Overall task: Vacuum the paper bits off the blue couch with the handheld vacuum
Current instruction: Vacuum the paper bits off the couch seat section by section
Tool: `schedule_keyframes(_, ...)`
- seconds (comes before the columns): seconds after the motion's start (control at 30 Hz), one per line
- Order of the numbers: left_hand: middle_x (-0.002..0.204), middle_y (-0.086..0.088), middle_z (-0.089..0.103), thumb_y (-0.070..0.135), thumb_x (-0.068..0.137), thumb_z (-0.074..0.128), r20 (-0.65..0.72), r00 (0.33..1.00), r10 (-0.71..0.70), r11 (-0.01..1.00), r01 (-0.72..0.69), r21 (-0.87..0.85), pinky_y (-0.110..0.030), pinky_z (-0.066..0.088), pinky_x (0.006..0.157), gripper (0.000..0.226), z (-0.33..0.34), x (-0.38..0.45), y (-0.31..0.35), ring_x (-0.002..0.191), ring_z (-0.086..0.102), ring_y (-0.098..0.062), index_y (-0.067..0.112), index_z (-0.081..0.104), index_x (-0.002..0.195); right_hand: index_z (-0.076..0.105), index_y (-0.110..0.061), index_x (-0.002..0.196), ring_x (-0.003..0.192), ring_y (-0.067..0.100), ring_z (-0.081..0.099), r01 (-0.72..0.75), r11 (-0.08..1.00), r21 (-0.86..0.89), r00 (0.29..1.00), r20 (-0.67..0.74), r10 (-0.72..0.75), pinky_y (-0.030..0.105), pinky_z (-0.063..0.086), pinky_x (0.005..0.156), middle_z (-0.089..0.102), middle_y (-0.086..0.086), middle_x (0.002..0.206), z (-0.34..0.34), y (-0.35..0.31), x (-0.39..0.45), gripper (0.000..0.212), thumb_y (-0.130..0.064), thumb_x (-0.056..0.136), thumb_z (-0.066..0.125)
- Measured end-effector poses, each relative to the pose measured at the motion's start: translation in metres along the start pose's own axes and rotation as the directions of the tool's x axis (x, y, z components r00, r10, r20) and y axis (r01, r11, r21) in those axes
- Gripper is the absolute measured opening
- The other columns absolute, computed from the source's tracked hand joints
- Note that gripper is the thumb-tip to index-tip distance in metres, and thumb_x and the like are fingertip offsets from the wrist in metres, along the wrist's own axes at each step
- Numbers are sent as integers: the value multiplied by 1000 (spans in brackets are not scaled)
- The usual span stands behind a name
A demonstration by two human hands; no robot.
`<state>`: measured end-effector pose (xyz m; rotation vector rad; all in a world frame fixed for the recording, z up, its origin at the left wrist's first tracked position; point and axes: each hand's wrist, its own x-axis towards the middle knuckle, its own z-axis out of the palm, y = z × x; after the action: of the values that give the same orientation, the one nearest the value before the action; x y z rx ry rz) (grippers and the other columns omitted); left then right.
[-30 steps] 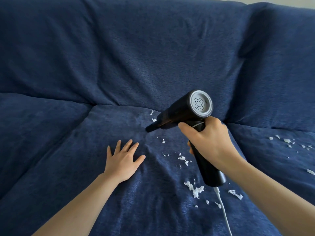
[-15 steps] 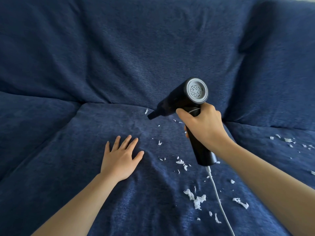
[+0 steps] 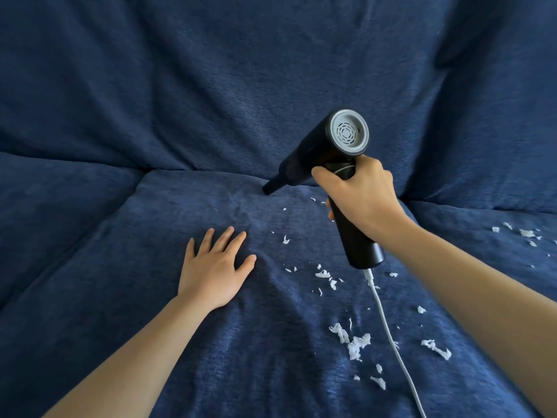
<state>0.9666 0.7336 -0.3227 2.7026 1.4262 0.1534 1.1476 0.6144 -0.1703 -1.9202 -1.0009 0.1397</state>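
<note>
The couch (image 3: 126, 86) fills the whole view — dark blue, nubby fabric, with its back cushions rising along the far edge and seams dividing the seat into a left, a middle and a right cushion. The left cushion is bare. On the middle cushion the left hand (image 3: 212, 270) lies flat, palm down, fingers (image 3: 224, 238) spread and pressing the fabric, which wrinkles around it. Just right of it the vacuum (image 3: 319, 152) is held above the seat by the right hand (image 3: 361, 197), whose fingers are wrapped tight round the black handle; the nozzle tip points down and left, at or just above the fabric near the seat's far edge, while the grey vented rear cap faces the camera. A white cord (image 3: 391, 336) runs from the handle's base toward the near edge. White paper bits (image 3: 355, 345) are scattered over the right half of the middle cushion — small flecks below the nozzle, larger shreds near the cord. More bits (image 3: 526, 233) lie on the right cushion, well apart.
</note>
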Motion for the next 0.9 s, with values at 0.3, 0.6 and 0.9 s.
schedule_keyframes(0.3,162,11,1,54,98,18,16,996,-82,996,83,-35,-48,-1,120,59,-1,-7,14,149,-5,-20,35,8,154,63,-14,74,42,17,66,-36,999,21,998,43,35,28,59,56,68,4,58,-55,12,-31,26,-36,85,70)
schedule_keyframes(0.6,162,10,-1,54,98,15,-32,994,-108,994,107,-31,-44,1,121,62,5,-28,24,149,-3,-18,32,6,154,60,-15,72,40,13,65,41,999,9,996,74,-41,27,56,60,69,4,61,-72,15,-50,28,-39,84,69)
schedule_keyframes(0.9,162,10,4,56,96,16,-72,992,-107,994,104,-37,-43,3,121,62,7,-29,22,149,0,-17,34,11,154,60,-17,73,43,15,67,34,999,17,992,122,-36,26,59,58,71,6,65,-54,12,-48,27,-40,84,69)
